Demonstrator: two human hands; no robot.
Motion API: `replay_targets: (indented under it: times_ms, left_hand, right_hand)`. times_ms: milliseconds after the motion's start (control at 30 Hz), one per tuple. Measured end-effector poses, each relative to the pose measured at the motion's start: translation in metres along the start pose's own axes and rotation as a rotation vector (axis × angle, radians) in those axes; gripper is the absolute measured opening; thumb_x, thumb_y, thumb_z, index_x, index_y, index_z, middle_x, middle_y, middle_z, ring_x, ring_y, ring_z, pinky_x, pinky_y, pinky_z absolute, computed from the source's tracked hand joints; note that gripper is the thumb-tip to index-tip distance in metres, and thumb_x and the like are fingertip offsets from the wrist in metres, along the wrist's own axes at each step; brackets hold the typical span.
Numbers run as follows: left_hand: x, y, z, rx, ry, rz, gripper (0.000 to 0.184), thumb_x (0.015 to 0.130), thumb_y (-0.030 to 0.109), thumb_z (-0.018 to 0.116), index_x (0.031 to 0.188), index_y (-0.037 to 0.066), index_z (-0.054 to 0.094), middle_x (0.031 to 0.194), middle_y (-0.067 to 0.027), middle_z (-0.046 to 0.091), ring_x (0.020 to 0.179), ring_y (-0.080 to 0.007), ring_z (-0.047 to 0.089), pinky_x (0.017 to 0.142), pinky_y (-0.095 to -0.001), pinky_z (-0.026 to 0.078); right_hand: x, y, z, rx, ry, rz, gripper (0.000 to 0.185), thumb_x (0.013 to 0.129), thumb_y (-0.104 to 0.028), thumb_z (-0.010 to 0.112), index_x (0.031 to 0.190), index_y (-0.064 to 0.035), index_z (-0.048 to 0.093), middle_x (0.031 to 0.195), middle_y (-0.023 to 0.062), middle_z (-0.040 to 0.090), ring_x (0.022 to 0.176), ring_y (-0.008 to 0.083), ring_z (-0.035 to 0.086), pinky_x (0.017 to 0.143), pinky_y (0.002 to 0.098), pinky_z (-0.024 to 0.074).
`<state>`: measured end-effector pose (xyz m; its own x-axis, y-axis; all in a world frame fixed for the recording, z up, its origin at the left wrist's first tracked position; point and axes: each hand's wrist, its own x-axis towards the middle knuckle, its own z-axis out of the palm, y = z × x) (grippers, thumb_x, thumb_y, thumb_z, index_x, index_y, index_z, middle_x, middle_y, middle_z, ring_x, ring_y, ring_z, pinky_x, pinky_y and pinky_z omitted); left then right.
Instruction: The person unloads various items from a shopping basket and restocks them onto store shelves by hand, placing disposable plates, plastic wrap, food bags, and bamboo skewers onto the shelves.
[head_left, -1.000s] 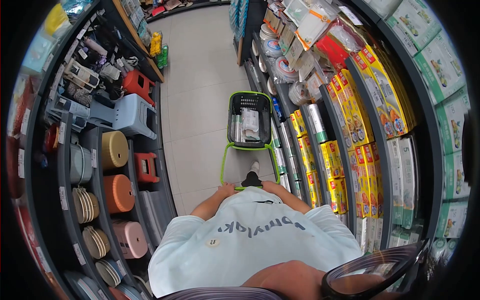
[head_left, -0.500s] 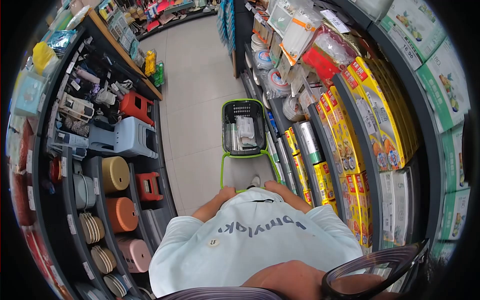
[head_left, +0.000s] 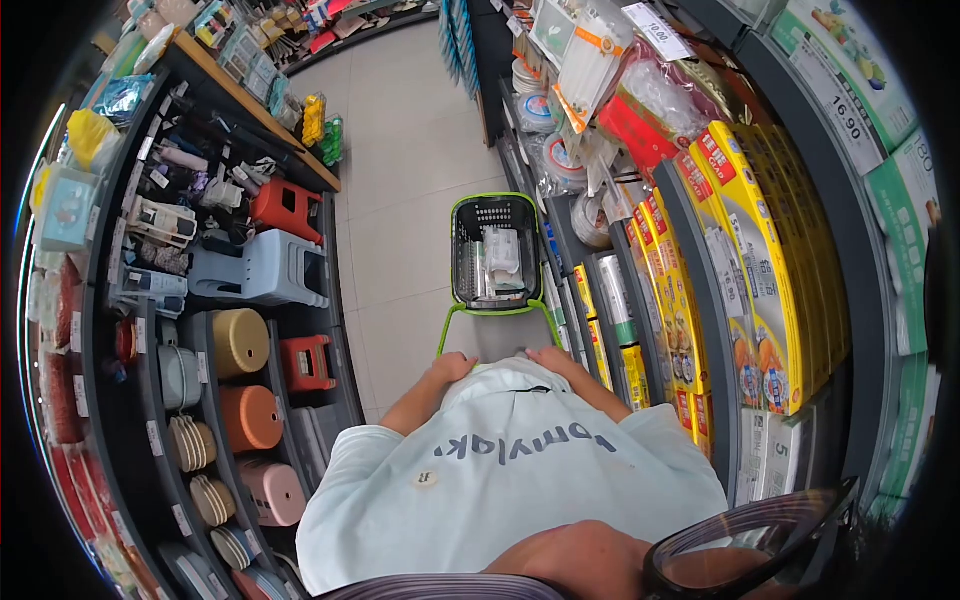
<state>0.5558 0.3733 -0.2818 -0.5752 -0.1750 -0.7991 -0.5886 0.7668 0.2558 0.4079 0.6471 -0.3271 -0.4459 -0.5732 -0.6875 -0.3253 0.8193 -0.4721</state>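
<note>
My left hand (head_left: 455, 366) is closed round the left side of a green handle (head_left: 447, 325). On the right side of that handle my right hand (head_left: 549, 360) is closed too. The handle belongs to a black basket (head_left: 461, 262) with a green rim, low over the floor in front of me. Inside the basket lie white packages (head_left: 502, 252), one of them clear-wrapped. Part of the handle near my body is hidden behind my light shirt.
Shelves on the left hold a blue-grey stool (head_left: 262, 270), red stools (head_left: 287, 209) and round stools (head_left: 241, 342). Yellow boxes (head_left: 765, 270) and wrapped goods fill the right shelves, close beside the basket. A tiled aisle (head_left: 395, 150) runs ahead between them.
Shelf goods have shifted in view and the yellow boxes on the right appear larger and nearer. Both hands stay on the handle, with the packages still in the basket.
</note>
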Motion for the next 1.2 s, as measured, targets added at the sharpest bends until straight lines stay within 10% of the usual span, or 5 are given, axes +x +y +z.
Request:
replay_targets:
  times_ms: [1200]
  left_hand:
    - [0.088, -0.037, -0.044, -0.214, 0.082, 0.080, 0.043, 0.087, 0.042, 0.058, 0.102, 0.003, 0.071, 0.108, -0.0209, 0.069, 0.104, -0.0377, 0.065, 0.092, -0.0454, 0.050]
  right_hand:
    - [0.049, 0.001, -0.020, 0.357, 0.413, 0.016, 0.049, 0.093, -0.045, 0.054, 0.082, -0.0003, 0.069, 0.083, 0.0250, 0.066, 0.080, 0.0439, 0.064, 0.070, 0.0488, 0.0491]
